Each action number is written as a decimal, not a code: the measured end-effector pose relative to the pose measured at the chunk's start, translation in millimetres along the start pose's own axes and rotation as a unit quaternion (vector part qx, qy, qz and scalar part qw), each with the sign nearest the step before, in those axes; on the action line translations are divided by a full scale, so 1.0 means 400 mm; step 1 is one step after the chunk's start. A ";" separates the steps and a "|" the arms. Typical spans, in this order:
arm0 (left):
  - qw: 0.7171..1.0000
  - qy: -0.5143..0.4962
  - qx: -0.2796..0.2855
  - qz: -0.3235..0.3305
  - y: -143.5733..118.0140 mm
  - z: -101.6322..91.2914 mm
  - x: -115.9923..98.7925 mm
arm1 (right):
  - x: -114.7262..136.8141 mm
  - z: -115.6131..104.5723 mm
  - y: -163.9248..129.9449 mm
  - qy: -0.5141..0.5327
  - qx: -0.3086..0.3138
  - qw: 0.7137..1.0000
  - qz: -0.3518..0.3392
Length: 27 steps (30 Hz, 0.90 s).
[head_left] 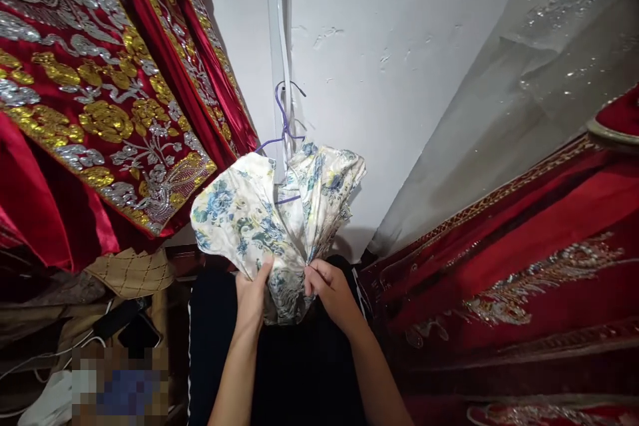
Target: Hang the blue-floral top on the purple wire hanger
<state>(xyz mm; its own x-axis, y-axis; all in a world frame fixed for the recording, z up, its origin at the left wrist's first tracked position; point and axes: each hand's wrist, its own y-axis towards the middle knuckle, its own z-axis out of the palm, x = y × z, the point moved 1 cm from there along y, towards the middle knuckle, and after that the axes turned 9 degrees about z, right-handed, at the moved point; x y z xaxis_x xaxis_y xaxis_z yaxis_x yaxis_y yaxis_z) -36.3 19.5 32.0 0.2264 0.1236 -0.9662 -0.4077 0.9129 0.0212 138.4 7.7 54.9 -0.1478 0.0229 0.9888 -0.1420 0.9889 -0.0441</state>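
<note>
Your left hand (252,299) grips the lower part of a white floral garment (272,216) with blue flowers; the fingers are closed around the bunched cloth and the thumb lies on top of it. Your right hand (332,289) holds the same bunch from the other side, its fingertips pinching the fabric just beside your left thumb. The two hands are very near each other, with the gathered cloth between them.

The garment hangs on a purple wire hanger (284,126). The hook of the hanger goes up against a white strip (276,33) that runs down the white wall (389,46) in front of you. The upper part of the garment spreads out to both sides under the hanger, and the lower part comes together in your hands.

On your left hangs a red embroidered fabric (94,93) with gold and silver flower patterns; its edge is just beside the floral garment. On your right there is a sheer grey cover (514,93) with small shiny spots, and below it more red cloth (524,259) with gold trim. Under your arms is a dark cloth (299,373). At the lower left you see a beige quilted piece (132,271) and some dark things that I cannot tell clearly.
</note>
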 end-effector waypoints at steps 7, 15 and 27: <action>0.929 0.257 -0.123 0.238 -0.035 -0.043 0.038 | -0.007 0.015 0.025 0.072 0.060 0.995 0.029; 0.963 0.139 0.099 0.206 -0.117 0.052 0.060 | -0.002 0.067 0.020 0.102 0.111 0.988 0.044; 0.926 0.191 0.202 0.257 -0.103 0.050 0.021 | 0.014 0.044 0.019 0.175 -0.004 0.981 0.087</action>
<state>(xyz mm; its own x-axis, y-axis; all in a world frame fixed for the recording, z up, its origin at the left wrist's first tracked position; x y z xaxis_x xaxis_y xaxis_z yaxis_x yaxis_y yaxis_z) 0.1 -9.3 28.0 -0.2658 0.5066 -0.8202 0.0064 0.8517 0.5240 119.2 12.6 57.7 0.1756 0.2379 0.9553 -0.1360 0.9669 -0.2159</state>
